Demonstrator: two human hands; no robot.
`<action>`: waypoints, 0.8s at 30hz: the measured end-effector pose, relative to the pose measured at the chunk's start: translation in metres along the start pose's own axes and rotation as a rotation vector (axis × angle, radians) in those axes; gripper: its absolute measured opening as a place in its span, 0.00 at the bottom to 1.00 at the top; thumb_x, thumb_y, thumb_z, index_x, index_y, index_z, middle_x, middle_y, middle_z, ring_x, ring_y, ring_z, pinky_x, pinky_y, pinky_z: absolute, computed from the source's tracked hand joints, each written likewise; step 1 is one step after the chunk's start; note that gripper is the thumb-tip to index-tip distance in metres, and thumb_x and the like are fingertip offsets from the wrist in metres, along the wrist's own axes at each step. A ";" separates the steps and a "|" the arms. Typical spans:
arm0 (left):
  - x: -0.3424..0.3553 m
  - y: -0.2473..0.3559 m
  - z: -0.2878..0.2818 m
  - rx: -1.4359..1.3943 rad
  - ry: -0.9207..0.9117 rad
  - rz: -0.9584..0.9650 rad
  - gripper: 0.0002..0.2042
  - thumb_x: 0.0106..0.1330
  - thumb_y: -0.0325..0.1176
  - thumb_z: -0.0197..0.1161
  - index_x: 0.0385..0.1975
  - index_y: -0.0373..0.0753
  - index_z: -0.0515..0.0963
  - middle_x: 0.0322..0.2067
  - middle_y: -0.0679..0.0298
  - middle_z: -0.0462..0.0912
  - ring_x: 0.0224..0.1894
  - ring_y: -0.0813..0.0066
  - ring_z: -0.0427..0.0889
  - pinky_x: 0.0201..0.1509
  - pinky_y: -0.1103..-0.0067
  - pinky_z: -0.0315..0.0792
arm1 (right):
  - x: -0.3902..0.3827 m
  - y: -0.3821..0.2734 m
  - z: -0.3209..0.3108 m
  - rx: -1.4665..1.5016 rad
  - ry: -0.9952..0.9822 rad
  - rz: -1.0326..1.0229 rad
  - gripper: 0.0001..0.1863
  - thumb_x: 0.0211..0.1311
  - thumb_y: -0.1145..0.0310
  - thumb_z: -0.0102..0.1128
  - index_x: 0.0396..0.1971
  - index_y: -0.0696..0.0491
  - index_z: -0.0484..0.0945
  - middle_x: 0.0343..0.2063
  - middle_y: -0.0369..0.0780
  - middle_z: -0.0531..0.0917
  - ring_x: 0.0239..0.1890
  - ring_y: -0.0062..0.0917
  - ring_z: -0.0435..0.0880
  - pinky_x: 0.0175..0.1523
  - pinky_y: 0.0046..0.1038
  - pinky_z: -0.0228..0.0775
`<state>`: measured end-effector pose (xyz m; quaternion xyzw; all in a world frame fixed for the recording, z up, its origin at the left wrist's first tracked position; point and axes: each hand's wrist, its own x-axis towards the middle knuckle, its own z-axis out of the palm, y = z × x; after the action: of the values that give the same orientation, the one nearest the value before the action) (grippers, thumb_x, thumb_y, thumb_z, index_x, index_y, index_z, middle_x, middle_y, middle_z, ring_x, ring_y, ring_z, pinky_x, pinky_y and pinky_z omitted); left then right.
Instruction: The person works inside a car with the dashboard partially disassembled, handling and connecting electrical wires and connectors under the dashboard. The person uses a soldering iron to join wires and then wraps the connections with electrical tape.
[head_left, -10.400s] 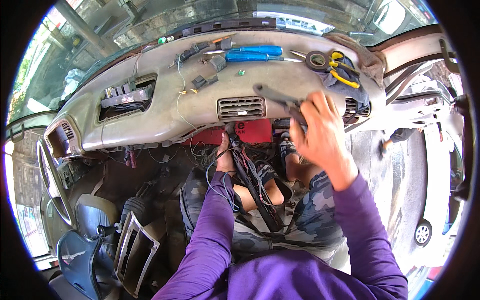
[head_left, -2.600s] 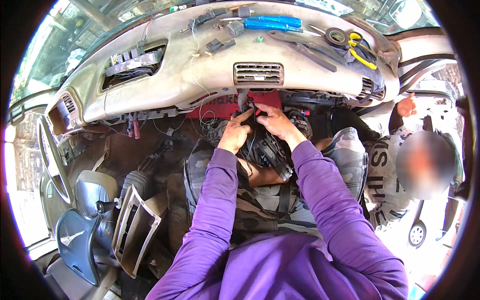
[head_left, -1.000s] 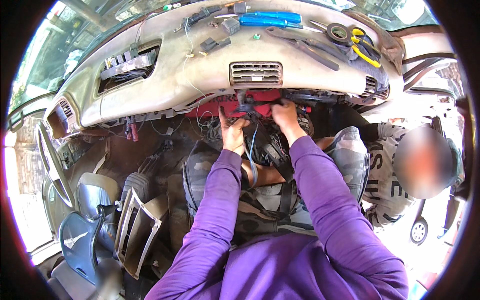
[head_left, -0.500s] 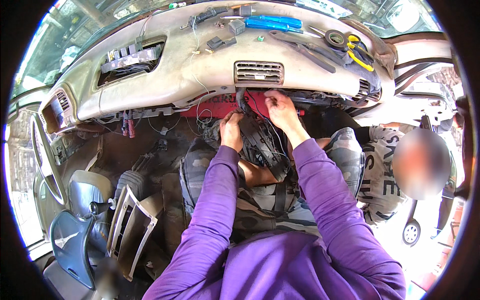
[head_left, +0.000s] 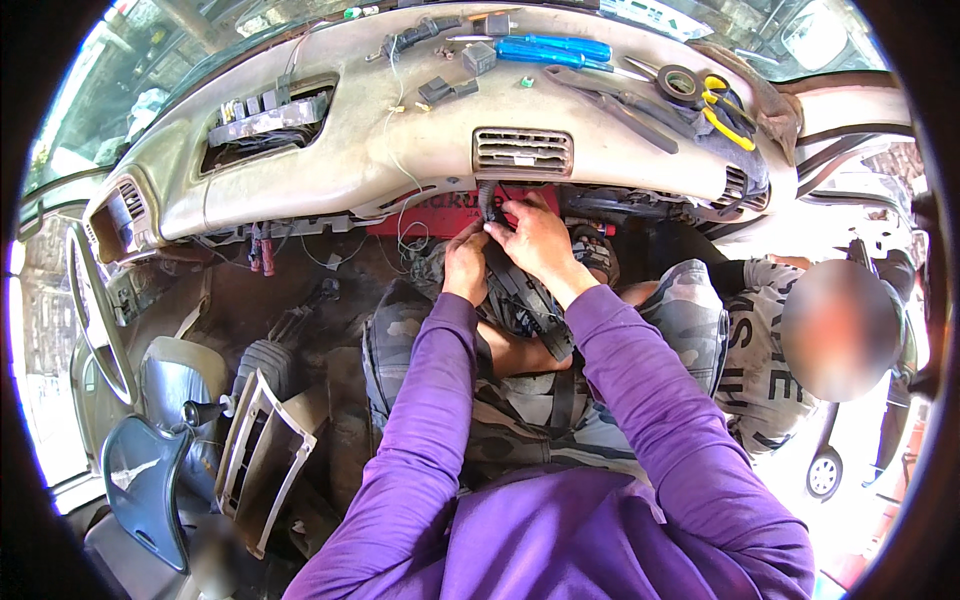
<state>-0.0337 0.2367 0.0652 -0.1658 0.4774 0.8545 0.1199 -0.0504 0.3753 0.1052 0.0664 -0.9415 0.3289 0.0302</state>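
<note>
Right hand (head_left: 538, 238) fingertips pinched on a black wire bundle (head_left: 490, 205) just under the dashboard's (head_left: 400, 150) lower edge, below the centre vent (head_left: 522, 152). Left hand (head_left: 465, 262) just beside it, fingers curled together around the same bundle lower down; how tight that grip is, cannot tell. Bundle runs down from the dash gap in front of a red panel (head_left: 420, 215), then between both purple sleeves toward the lap.

Around: thin loose wires (head_left: 405, 235) hang in front of the red panel left of the hands. On the dash top sit a blue-handled screwdriver (head_left: 555, 47), a roll of black tape (head_left: 682, 84), yellow-handled pliers (head_left: 722, 100) and small black connectors (head_left: 445, 88). Open instrument cutout (head_left: 265, 115) at left with plugs showing. Steering wheel (head_left: 95, 310) far left, a detached trim panel (head_left: 255, 455) leaning low left. Another person in a camouflage shirt (head_left: 755, 340) sits at right, well apart from the hands.

Hidden: where the bundle ends behind the dash edge is out of sight; its lower run is covered by the forearms. Right fingertips partly mask the pinch point.

Versus half a second ago: both hands sit slightly higher and closer together, right hand now right at the dash edge; dash-top tools unchanged.
</note>
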 end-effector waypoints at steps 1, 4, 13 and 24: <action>0.004 -0.003 -0.004 -0.027 -0.013 0.021 0.19 0.68 0.26 0.50 0.57 0.29 0.76 0.47 0.56 0.84 0.45 0.72 0.83 0.48 0.78 0.76 | 0.001 -0.002 0.004 -0.045 0.005 -0.034 0.21 0.62 0.52 0.63 0.44 0.54 0.83 0.46 0.46 0.81 0.51 0.45 0.82 0.51 0.44 0.77; 0.006 -0.004 0.001 0.062 0.001 0.028 0.23 0.64 0.24 0.51 0.61 0.34 0.74 0.46 0.59 0.84 0.42 0.75 0.81 0.47 0.80 0.74 | 0.005 0.004 0.010 -0.061 0.072 -0.006 0.16 0.69 0.56 0.55 0.38 0.54 0.82 0.44 0.47 0.83 0.47 0.47 0.84 0.49 0.47 0.77; 0.029 -0.006 -0.012 -0.054 -0.022 0.005 0.28 0.61 0.27 0.48 0.65 0.37 0.71 0.45 0.61 0.83 0.44 0.73 0.81 0.49 0.77 0.75 | 0.024 0.015 0.007 -0.186 -0.110 0.215 0.17 0.65 0.57 0.54 0.37 0.55 0.84 0.38 0.52 0.86 0.44 0.49 0.86 0.51 0.47 0.78; 0.020 -0.002 -0.012 0.189 -0.012 0.062 0.17 0.68 0.36 0.48 0.51 0.36 0.78 0.44 0.58 0.84 0.43 0.63 0.83 0.52 0.69 0.77 | 0.038 0.027 -0.018 -0.060 -0.220 0.326 0.33 0.56 0.48 0.69 0.54 0.58 0.79 0.55 0.54 0.81 0.59 0.44 0.81 0.62 0.39 0.73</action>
<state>-0.0496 0.2289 0.0496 -0.1338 0.5600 0.8100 0.1115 -0.0914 0.4038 0.1062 -0.0521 -0.9468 0.2922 -0.1245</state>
